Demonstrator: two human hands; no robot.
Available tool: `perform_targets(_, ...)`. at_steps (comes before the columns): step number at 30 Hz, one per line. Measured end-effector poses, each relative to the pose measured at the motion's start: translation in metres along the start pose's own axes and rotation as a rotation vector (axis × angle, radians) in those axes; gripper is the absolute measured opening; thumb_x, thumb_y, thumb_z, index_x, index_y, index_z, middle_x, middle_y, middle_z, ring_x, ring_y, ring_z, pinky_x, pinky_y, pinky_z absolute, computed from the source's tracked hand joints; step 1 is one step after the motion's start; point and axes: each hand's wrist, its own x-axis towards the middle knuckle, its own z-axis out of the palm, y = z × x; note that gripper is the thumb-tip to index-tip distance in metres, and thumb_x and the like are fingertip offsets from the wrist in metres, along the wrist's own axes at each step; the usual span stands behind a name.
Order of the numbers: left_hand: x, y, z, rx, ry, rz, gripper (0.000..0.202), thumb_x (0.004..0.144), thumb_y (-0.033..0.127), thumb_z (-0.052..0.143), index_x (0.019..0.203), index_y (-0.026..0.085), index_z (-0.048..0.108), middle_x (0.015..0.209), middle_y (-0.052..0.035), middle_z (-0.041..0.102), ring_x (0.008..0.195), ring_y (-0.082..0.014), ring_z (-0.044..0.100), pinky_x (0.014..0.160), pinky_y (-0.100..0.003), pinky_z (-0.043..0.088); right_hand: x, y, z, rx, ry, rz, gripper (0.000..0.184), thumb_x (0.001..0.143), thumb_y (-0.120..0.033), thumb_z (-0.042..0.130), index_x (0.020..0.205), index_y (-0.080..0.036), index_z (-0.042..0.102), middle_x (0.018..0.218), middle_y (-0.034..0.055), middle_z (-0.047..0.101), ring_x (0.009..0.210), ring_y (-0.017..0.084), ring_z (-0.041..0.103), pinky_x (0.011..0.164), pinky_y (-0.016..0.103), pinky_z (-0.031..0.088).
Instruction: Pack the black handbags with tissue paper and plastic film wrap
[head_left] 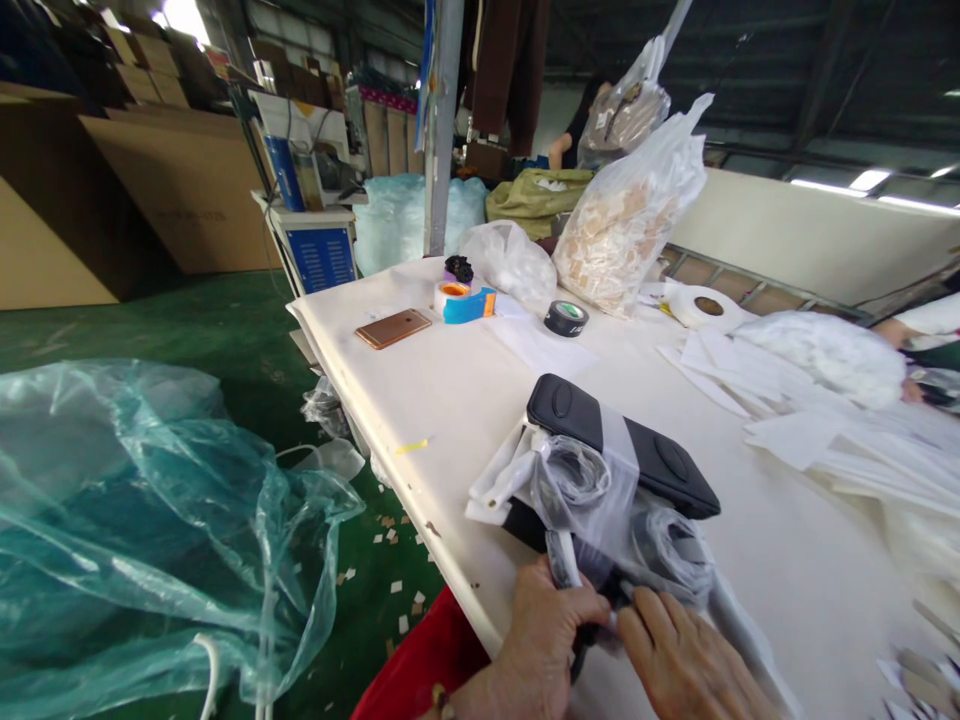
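Note:
My left hand is closed around a narrow black-and-white strip, partly wrapped in clear plastic, at the table's near edge. Close beside it, my right hand has its fingers curled and pinched at the dark and whitish end of that strip; the exact grip is hidden. Just beyond the hands lies a black padded case with a translucent band around its middle. Against the case rest a coiled item in clear plastic and another plastic-wrapped roll. White material lies beneath them.
On the white table are a phone, a blue tape dispenser and a black tape roll. A filled plastic bag stands behind. White sheets lie right, near another person's arm. Teal plastic covers floor left.

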Motion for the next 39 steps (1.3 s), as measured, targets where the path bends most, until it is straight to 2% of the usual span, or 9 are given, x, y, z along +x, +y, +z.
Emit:
perform_targets(3, 0.001, 0.000, 0.000, 0.020, -0.047, 0.018, 0.021, 0.042, 0.008, 0.060, 0.057, 0.016, 0.047, 0.053, 0.0048, 0.044, 0.050, -0.0075, 0.034, 0.049, -0.023, 0.026, 0.006, 0.003, 0.010, 0.103, 0.012, -0.029, 0.029, 0.074, 0.004, 0.034, 0.073, -0.022, 0.046, 0.061, 0.0026, 0.054, 0.051, 0.017, 0.053, 0.047, 0.027, 0.041)
perform_targets(7, 0.004, -0.001, -0.002, 0.019, -0.059, 0.026, 0.020, 0.042, 0.009, 0.056, 0.060, 0.015, 0.051, 0.054, 0.0029, 0.047, 0.051, -0.0091, 0.038, 0.051, -0.024, 0.029, 0.005, 0.017, 0.013, 0.344, -0.086, -0.093, 0.030, 0.074, 0.004, 0.030, 0.075, -0.022, 0.046, 0.064, 0.0023, 0.057, 0.051, 0.016, 0.056, 0.044, 0.025, 0.044)
perform_targets(10, 0.007, -0.001, -0.004, 0.001, -0.023, 0.016, 0.021, 0.042, 0.010, 0.057, 0.062, 0.014, 0.053, 0.054, 0.0022, 0.048, 0.051, -0.0095, 0.039, 0.052, -0.024, 0.030, -0.001, 0.028, 0.006, 0.434, -0.106, -0.053, 0.034, 0.077, 0.001, 0.030, 0.097, -0.016, 0.052, 0.086, 0.0089, 0.066, 0.074, 0.017, 0.065, 0.061, 0.024, 0.054)
perform_targets(14, 0.010, 0.002, -0.007, -0.013, -0.003, 0.022, 0.021, 0.040, 0.009, 0.058, 0.059, 0.015, 0.051, 0.052, 0.0025, 0.047, 0.049, -0.0091, 0.038, 0.051, -0.024, 0.030, -0.009, 0.040, 0.002, 0.569, -0.178, -0.065, 0.041, 0.085, -0.007, 0.039, 0.124, -0.017, 0.047, 0.115, 0.0106, 0.062, 0.103, 0.017, 0.060, 0.083, 0.023, 0.052)
perform_targets(17, 0.012, 0.003, -0.008, -0.027, -0.026, 0.022, 0.021, 0.040, 0.009, 0.057, 0.059, 0.015, 0.051, 0.052, 0.0028, 0.046, 0.049, -0.0093, 0.039, 0.051, -0.024, 0.030, -0.010, 0.043, 0.009, 0.638, -0.166, -0.113, 0.044, 0.083, -0.003, 0.037, 0.123, -0.018, 0.049, 0.113, 0.0091, 0.063, 0.103, 0.015, 0.060, 0.085, 0.021, 0.051)
perform_targets(21, 0.011, 0.002, -0.008, -0.051, -0.053, 0.049, 0.020, 0.042, 0.010, 0.057, 0.059, 0.016, 0.049, 0.053, 0.0032, 0.045, 0.050, -0.0097, 0.039, 0.051, -0.024, 0.030, -0.006, 0.033, 0.018, 0.724, -0.235, 0.017, 0.040, 0.083, -0.001, 0.033, 0.110, -0.019, 0.056, 0.102, 0.0075, 0.065, 0.095, 0.013, 0.062, 0.080, 0.020, 0.052)
perform_targets(28, 0.006, 0.002, -0.008, 0.030, -0.036, 0.044, 0.019, 0.043, 0.012, 0.059, 0.059, 0.016, 0.050, 0.051, 0.0044, 0.046, 0.050, -0.0091, 0.040, 0.052, -0.023, 0.031, -0.003, 0.016, 0.027, 0.784, -0.158, 0.103, 0.032, 0.087, -0.003, 0.027, 0.087, -0.018, 0.055, 0.079, 0.0053, 0.059, 0.071, 0.015, 0.060, 0.062, 0.024, 0.050)
perform_targets(35, 0.009, 0.001, -0.011, 0.171, -0.027, 0.047, 0.012, 0.046, 0.015, 0.060, 0.054, 0.016, 0.050, 0.047, 0.0038, 0.044, 0.048, -0.0091, 0.039, 0.051, -0.024, 0.031, -0.003, 0.008, 0.021, 0.688, 0.047, 0.141, 0.034, 0.082, 0.000, 0.027, 0.086, -0.016, 0.056, 0.077, 0.0066, 0.061, 0.069, 0.015, 0.060, 0.062, 0.023, 0.051)
perform_targets(39, 0.009, 0.005, -0.009, 0.163, -0.012, 0.035, 0.013, 0.043, 0.015, 0.058, 0.050, 0.016, 0.047, 0.045, 0.0047, 0.041, 0.046, -0.0082, 0.036, 0.050, -0.024, 0.029, -0.013, 0.001, 0.012, 0.497, 0.147, 0.135, 0.038, 0.082, -0.001, 0.029, 0.103, -0.013, 0.058, 0.094, 0.0104, 0.066, 0.088, 0.016, 0.062, 0.075, 0.022, 0.051)
